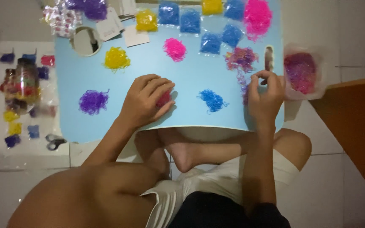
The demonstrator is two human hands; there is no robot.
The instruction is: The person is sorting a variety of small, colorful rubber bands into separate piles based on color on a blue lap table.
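Down on the light-blue counter (182,80), the left hand (144,101) lies loosely cupped over a red pile of small bands (164,99). Meanwhile the right hand (266,93) pinches mixed-colour bands (241,59) between curled fingers, near the counter's right edge.

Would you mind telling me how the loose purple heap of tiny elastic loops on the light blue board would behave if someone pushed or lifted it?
The loose purple heap of tiny elastic loops looks tangled and fluffy, so it is probably very light and floppy. Stray loops stick out at its edges, so a push would likely scatter some across the light blue board rather than slide it whole.
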